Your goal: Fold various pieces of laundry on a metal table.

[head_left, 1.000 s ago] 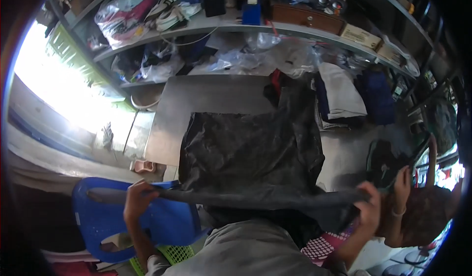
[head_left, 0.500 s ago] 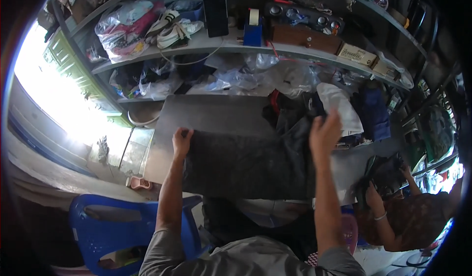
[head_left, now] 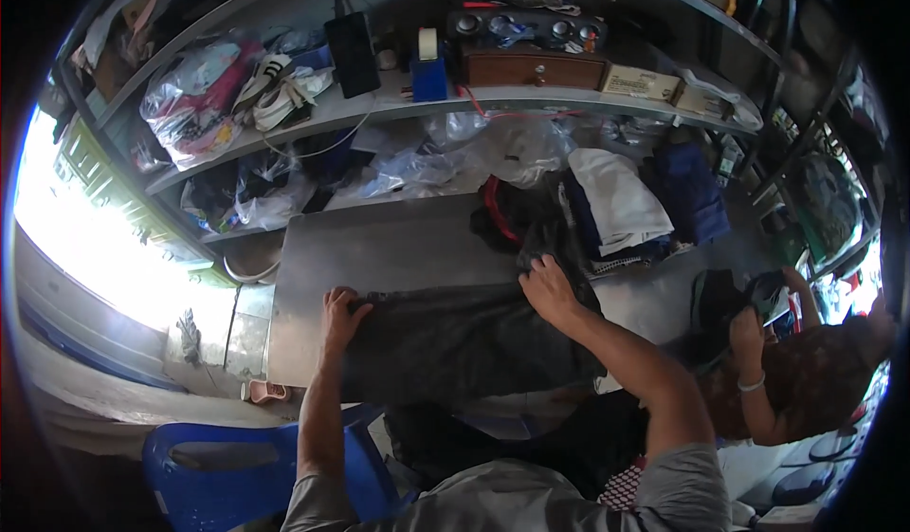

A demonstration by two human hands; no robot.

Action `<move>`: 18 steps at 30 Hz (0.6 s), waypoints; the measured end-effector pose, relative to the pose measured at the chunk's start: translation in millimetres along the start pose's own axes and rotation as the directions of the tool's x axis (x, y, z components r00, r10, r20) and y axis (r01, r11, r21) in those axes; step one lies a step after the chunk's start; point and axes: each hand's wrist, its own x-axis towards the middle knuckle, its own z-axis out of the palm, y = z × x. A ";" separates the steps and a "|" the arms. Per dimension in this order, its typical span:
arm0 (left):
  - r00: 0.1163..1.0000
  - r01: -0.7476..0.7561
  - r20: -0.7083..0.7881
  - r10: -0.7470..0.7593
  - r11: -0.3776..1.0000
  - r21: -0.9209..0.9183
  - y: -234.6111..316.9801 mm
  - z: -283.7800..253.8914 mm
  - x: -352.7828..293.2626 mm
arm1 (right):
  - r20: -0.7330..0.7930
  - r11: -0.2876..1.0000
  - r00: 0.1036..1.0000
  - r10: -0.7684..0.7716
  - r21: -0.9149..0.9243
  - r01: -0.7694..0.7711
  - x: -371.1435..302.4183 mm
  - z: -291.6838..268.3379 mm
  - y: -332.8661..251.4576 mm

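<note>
A black garment (head_left: 455, 347) lies along the bench's (head_left: 379, 247) near edge. Your left hand (head_left: 338, 321) pinches its far-left corner, seemingly to keep it straight; your right hand (head_left: 551, 292) curls over its far edge, grip unclear.

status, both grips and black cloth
Left grip at black cloth, far left corner. Right grip at its far edge. Red-trimmed dark fabric close beyond right grip.
</note>
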 end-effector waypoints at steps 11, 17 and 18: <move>0.993 -0.102 -0.115 0.032 0.726 -0.680 165.1 -149.7 113.1 | -0.206 0.931 0.914 0.348 0.191 -0.311 -224.1 -225.8 164.5; 0.978 -0.208 -0.145 0.152 0.807 -0.553 133.9 -200.6 72.8 | -0.197 0.941 0.921 0.336 0.023 -0.339 -272.3 -273.5 114.6; 0.968 -0.243 -0.059 0.242 0.862 -0.445 123.6 -204.8 60.9 | -0.136 0.960 0.950 0.280 0.034 -0.278 -269.7 -260.8 100.0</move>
